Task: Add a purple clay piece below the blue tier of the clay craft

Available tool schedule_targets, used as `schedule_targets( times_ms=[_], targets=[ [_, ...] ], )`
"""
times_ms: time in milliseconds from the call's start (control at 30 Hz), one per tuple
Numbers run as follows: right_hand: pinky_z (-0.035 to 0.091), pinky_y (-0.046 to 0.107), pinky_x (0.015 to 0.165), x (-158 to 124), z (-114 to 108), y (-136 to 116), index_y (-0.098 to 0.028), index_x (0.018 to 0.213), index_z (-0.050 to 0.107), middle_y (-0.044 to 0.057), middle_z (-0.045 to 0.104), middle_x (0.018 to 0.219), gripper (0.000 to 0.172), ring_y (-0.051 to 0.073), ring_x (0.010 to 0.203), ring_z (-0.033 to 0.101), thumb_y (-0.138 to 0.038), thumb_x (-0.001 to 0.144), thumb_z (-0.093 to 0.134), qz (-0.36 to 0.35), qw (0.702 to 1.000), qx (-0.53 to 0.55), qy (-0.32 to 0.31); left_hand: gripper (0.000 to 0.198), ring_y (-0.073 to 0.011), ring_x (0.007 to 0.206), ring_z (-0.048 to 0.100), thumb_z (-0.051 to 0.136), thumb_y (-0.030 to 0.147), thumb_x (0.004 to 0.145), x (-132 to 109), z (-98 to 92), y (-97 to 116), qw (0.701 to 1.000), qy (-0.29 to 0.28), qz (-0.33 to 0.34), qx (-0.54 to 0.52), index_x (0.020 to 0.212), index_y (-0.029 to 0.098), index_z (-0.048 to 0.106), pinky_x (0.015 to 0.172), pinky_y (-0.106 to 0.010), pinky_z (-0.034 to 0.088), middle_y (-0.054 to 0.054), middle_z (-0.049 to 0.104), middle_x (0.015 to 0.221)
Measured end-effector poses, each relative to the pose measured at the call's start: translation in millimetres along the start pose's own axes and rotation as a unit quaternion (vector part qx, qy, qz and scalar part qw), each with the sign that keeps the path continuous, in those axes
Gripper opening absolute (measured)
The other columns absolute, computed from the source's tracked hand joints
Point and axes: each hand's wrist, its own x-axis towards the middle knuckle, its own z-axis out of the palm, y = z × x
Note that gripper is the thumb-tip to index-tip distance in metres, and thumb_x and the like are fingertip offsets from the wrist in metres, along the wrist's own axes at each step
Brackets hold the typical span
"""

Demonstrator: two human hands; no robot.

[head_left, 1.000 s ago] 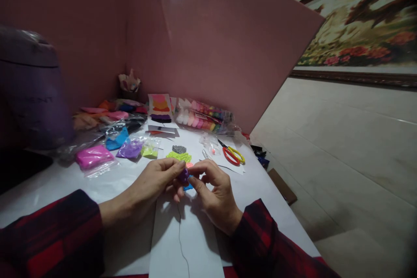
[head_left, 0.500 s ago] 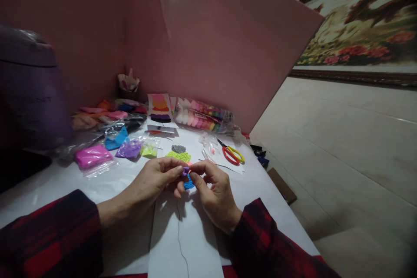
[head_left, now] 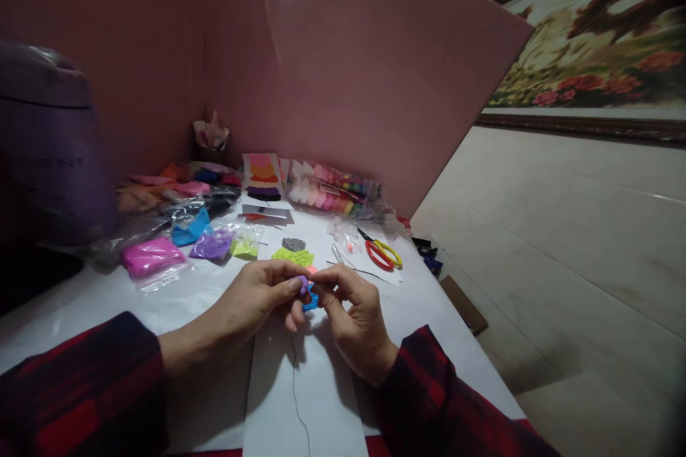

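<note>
Between my two hands is a small lump of purple modelling clay (head_left: 304,285). My left hand (head_left: 260,293) pinches it between thumb and fingers. From the other side, my right hand (head_left: 348,307) has its thumb and forefinger closed at the lump's edge. Under and behind the fingers lies a white sheet (head_left: 300,385) with textured clay patches: a grey one (head_left: 294,244), a lime-green one (head_left: 292,257) and a blue one (head_left: 311,298). Some coral clay shows between my hands, mostly hidden. A thin dark line (head_left: 296,389) runs down the sheet towards me.
Bags of pink clay (head_left: 154,257), purple clay (head_left: 211,245) and lime clay (head_left: 245,248) lie at left. Scissors (head_left: 383,255) and a pen-like tool (head_left: 337,255) are at right. Behind are a colour-banded card (head_left: 262,170) and packs of coloured clay (head_left: 335,189). A purple container (head_left: 51,150) stands far left.
The purple lump has turned slightly in my fingers and shows more of its surface. My right fingertips have shifted a little. Everything else stays put.
</note>
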Motion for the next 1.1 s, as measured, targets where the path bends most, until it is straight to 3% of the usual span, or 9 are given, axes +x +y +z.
schedule_targets(
  times_ms=[300,400,500,700,900,1100],
  targets=[
    [0.046,0.028,0.067,-0.6,-0.1,1.7,-0.017,0.088,0.066,0.003,0.063,0.077,0.013,0.015,0.073,0.060,-0.011,0.086,0.054,0.006,1.000,-0.009,0.010,0.031,-0.0103,0.046,0.059,0.075,0.030,0.067,-1.3,3.2,0.7,1.000,0.006,-0.013,-0.019,0.087,0.010,0.061,0.047,-0.021,0.048,0.000,0.066,0.056],
    [0.046,0.028,0.065,0.4,-0.3,2.0,-0.017,0.087,0.066,0.003,0.063,0.078,0.014,0.016,0.073,0.059,-0.011,0.085,0.054,0.010,1.000,-0.010,0.017,0.039,-0.0088,0.041,0.055,0.081,0.023,0.059,1.1,2.2,-1.3,1.000,0.015,-0.002,-0.007,0.090,0.012,0.059,0.040,-0.020,0.046,0.003,0.064,0.058],
    [0.045,0.028,0.063,0.3,-0.3,1.0,-0.017,0.087,0.066,0.003,0.062,0.076,0.014,0.016,0.071,0.059,-0.011,0.085,0.054,0.007,1.000,-0.014,0.015,0.037,-0.0089,0.037,0.052,0.079,0.025,0.061,1.4,1.0,-2.0,1.000,0.012,0.000,0.003,0.088,0.012,0.059,0.035,-0.019,0.041,0.005,0.060,0.050],
    [0.047,0.029,0.067,-0.7,-0.5,0.1,-0.018,0.088,0.067,0.002,0.062,0.075,0.016,0.016,0.073,0.060,-0.011,0.086,0.053,0.013,1.000,-0.004,0.011,0.026,-0.0106,0.042,0.058,0.072,0.031,0.069,-2.0,1.7,0.7,1.000,-0.007,-0.006,-0.015,0.083,0.011,0.063,0.041,-0.021,0.047,0.000,0.065,0.058],
    [0.047,0.028,0.066,-0.6,-0.7,-1.5,-0.017,0.088,0.068,0.002,0.062,0.074,0.014,0.015,0.070,0.059,-0.013,0.087,0.055,0.012,1.000,-0.006,0.000,0.027,-0.0118,0.039,0.058,0.076,0.031,0.063,-0.7,0.9,-0.2,1.000,-0.012,0.001,-0.018,0.075,0.012,0.063,0.039,-0.022,0.047,0.000,0.066,0.057],
    [0.046,0.028,0.066,0.9,0.0,-1.7,-0.018,0.090,0.066,0.002,0.065,0.078,0.010,0.015,0.072,0.060,-0.014,0.085,0.058,0.033,0.998,-0.049,-0.006,0.030,-0.0127,0.046,0.061,0.071,0.031,0.069,-1.0,-0.7,-1.3,1.000,-0.023,-0.004,0.011,0.090,0.010,0.064,0.051,-0.024,0.050,-0.002,0.068,0.053]
  ],
)
